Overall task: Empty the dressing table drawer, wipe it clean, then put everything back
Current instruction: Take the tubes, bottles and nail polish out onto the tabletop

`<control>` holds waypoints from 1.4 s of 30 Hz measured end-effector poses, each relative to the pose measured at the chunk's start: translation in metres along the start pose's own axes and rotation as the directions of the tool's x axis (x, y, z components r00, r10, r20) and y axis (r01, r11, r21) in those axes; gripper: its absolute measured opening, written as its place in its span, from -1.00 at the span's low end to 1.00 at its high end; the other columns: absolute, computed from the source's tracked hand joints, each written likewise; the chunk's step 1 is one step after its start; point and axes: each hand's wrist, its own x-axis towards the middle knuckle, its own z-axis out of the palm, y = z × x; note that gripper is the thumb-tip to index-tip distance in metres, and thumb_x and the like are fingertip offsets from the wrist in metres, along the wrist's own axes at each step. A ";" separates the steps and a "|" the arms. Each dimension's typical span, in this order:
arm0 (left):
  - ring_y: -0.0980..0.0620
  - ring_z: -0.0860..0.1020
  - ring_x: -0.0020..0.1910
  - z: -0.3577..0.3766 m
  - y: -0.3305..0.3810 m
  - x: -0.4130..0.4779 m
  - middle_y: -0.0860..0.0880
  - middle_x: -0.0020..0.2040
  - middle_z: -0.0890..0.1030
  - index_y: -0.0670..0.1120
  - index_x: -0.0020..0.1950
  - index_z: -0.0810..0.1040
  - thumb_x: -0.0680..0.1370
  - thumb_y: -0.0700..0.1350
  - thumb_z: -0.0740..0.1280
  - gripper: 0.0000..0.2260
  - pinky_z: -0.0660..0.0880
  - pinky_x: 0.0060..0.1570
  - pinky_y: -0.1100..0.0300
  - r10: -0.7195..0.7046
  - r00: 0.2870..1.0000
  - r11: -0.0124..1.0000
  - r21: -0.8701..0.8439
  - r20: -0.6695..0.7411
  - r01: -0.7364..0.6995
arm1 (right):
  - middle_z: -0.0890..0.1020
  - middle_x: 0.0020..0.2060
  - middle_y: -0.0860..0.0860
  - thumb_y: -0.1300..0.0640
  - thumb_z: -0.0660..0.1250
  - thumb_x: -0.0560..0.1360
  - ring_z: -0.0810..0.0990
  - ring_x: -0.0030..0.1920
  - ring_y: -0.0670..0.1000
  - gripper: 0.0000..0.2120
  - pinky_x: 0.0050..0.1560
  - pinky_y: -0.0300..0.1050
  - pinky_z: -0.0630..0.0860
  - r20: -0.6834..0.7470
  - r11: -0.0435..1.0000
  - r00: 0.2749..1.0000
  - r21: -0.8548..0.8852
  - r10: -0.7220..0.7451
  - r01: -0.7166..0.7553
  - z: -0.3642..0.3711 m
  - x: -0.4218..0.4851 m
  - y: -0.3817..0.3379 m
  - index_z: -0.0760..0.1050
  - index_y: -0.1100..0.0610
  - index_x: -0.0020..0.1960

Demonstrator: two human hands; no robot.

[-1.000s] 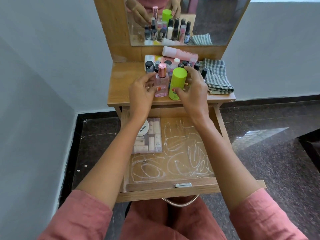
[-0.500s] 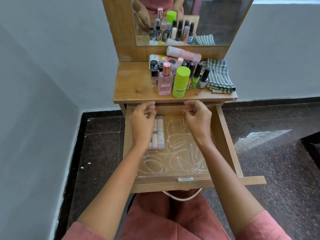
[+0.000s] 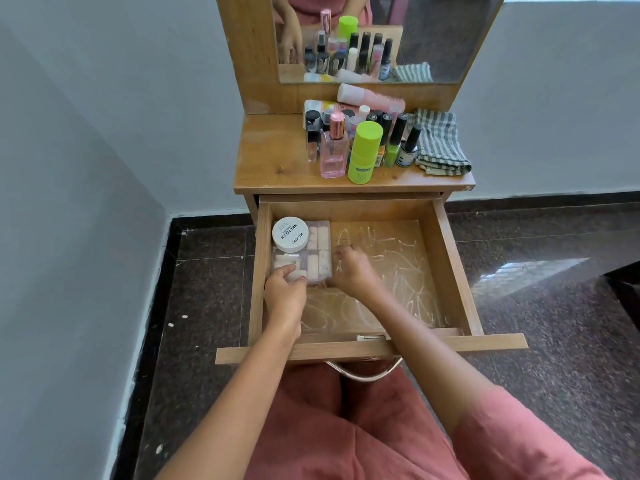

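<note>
The wooden drawer (image 3: 446,258) is pulled out, its floor smeared with white streaks. In its far left corner lies a clear plastic box (image 3: 318,245) of small pale items, with a round white nail polish jar (image 3: 290,234) on top. My left hand (image 3: 285,289) grips the box's near left corner. My right hand (image 3: 351,271) holds the box's right edge with curled fingers. On the tabletop (image 3: 273,161) stand a pink perfume bottle (image 3: 333,150), a lime green bottle (image 3: 363,152), several nail polish bottles (image 3: 394,140) and a pink tube (image 3: 370,97).
A striped folded cloth (image 3: 440,143) lies at the tabletop's right end. A mirror (image 3: 433,36) rises behind the bottles. The table stands in a corner, a grey wall (image 3: 86,168) to the left, dark stone floor (image 3: 554,289) around. My lap in pink fabric sits under the drawer front.
Both hands left the pink and green bottles on the tabletop, dropped into the drawer, and took hold of the clear box. The camera tilted down.
</note>
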 end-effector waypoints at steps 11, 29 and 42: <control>-0.03 0.43 0.25 -0.001 0.000 -0.001 -0.09 0.28 0.45 -0.12 0.28 0.42 0.54 -0.22 0.27 -0.69 0.40 0.25 0.11 0.134 0.991 0.984 0.120 0.013 -0.135 | 0.36 0.23 0.15 0.18 0.47 0.35 0.48 0.13 0.20 -0.47 0.03 0.05 0.49 -0.008 0.909 0.960 -0.322 -0.281 0.263 -0.001 0.007 0.008 0.34 0.25 0.24; -0.15 0.39 0.29 0.011 0.006 0.018 -0.17 0.34 0.39 -0.19 0.39 0.24 0.57 -0.18 0.18 -0.61 0.35 0.30 -0.06 0.134 0.991 0.966 0.228 -0.018 -0.126 | 0.61 0.04 0.24 0.33 0.36 0.43 0.58 0.07 0.15 -0.75 0.08 -0.09 0.51 -0.131 0.925 0.980 0.369 0.152 -0.094 -0.001 0.012 -0.002 0.53 0.37 0.10; -0.21 0.43 0.22 0.010 -0.003 0.020 -0.21 0.28 0.42 -0.24 0.33 0.34 0.54 -0.09 0.22 -0.60 0.41 0.21 -0.14 0.052 0.998 0.930 0.363 0.037 -0.062 | 0.54 -0.17 0.15 0.41 0.38 0.38 0.51 -0.11 0.06 -0.78 0.07 0.01 0.54 -0.060 0.912 0.969 0.356 0.239 -0.203 -0.009 0.003 0.013 0.55 0.37 0.03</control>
